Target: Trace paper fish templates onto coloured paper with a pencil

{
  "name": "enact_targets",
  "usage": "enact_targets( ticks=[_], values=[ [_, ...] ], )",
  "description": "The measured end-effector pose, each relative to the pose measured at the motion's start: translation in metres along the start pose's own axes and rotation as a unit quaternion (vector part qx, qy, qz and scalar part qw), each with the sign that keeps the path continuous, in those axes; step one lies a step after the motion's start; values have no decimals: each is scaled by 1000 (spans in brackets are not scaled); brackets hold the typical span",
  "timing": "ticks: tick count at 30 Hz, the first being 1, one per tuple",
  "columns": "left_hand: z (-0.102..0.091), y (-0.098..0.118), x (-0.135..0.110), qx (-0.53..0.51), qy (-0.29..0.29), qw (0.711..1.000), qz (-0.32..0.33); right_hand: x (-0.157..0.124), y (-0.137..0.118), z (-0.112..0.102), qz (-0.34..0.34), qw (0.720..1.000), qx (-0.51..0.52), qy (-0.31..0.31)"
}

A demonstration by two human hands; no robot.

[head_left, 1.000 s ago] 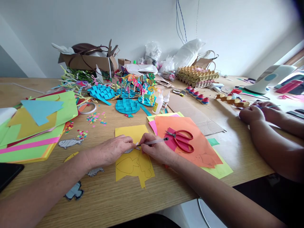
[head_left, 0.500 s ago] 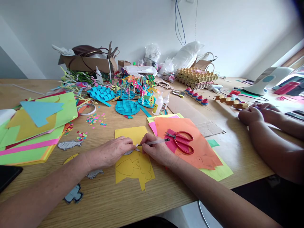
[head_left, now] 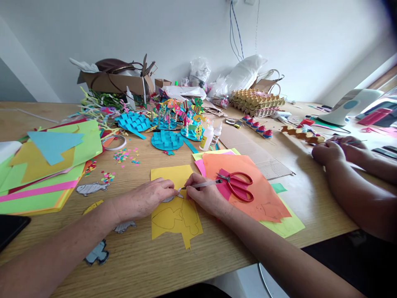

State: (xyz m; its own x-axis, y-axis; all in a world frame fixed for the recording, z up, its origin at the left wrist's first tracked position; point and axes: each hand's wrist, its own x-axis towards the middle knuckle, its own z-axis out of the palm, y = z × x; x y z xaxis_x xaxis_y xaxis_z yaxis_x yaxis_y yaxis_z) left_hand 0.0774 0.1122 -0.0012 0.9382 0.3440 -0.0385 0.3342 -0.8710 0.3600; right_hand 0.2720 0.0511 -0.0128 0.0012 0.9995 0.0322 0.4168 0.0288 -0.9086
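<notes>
My right hand (head_left: 203,195) grips a pen (head_left: 206,184), its tip near the yellow paper (head_left: 176,236). With its fingers close together, my left hand (head_left: 151,194) presses a grey paper fish cutout (head_left: 169,199) flat on that sheet; my fingers hide most of the cutout. Pencil outlines of fish show on the yellow paper below both hands. Red-handled scissors (head_left: 240,193) rest on pink and orange paper (head_left: 263,174) just right of my right hand. Left of the yellow sheet lie more fish cutouts (head_left: 92,188), one partly under my left forearm.
Coloured sheets (head_left: 83,145) are piled at the left. Glue bottles (head_left: 206,137), woven blue paper discs (head_left: 167,140) and a tape roll (head_left: 119,142) stand or lie farther back. Brown egg trays (head_left: 257,99) are stacked behind. At the right, another person's hands (head_left: 331,151) work beside an egg-carton strip (head_left: 300,134).
The whole view has shifted slightly. My hands, the pen and the yellow paper keep nearly the same places relative to each other.
</notes>
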Motion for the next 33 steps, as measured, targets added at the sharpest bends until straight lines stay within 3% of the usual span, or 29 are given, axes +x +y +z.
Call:
enact_targets(
  ticks=[12,33],
  values=[
    [0,1,0,3,-1,1000,-3,2,1,1,-4,1000,4,13],
    [-3,7,1,0,-12,1000,-24,4,-4,1,-1,1000,-13,-20]
  ],
)
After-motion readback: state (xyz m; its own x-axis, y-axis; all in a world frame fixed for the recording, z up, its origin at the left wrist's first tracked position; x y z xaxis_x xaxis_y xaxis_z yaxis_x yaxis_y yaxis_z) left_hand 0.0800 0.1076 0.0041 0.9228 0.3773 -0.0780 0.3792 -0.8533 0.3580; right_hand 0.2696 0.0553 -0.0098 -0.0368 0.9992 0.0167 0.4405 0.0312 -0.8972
